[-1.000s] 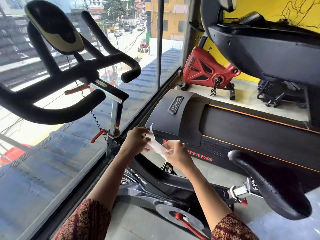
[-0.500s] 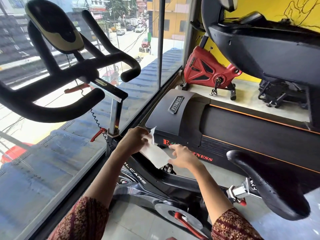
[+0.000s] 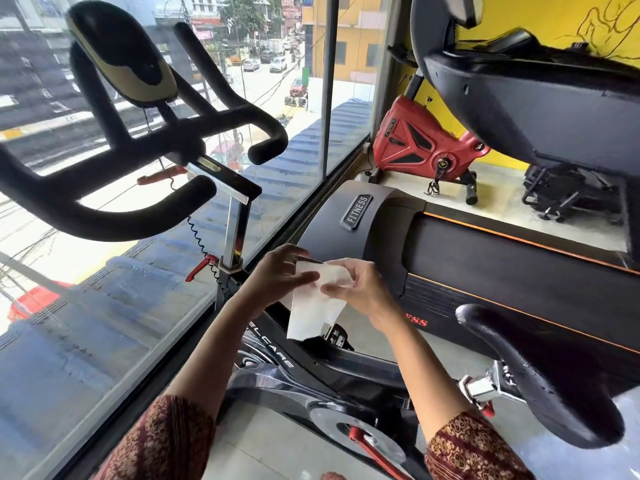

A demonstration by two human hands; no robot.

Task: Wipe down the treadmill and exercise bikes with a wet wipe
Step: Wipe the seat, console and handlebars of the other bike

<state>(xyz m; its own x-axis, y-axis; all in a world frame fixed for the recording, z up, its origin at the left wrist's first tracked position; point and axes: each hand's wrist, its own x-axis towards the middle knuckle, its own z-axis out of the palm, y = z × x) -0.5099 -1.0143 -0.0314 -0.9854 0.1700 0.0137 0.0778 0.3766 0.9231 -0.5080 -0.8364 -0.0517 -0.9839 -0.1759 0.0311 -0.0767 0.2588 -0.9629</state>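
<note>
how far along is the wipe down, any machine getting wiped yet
Early stage. No surface shows signs of wiping. In hand: the left hand and right hand hold the wet wipe in the air above the black bike, touching no machine. Left: that bike, the treadmill and the red bike.

Treadmill (image 3: pixel 485 265) lettering half hidden behind right forearm (image 3: pixel 412 355), bike (image 3: pixel 346 362) logo partly behind left forearm (image 3: pixel 214 348), console (image 3: pixel 519 98) cropped above

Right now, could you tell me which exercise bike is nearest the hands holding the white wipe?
The black-framed exercise bike by the window, directly below the white wet wipe; the red exercise bike stands far off beside the yellow wall.
</note>
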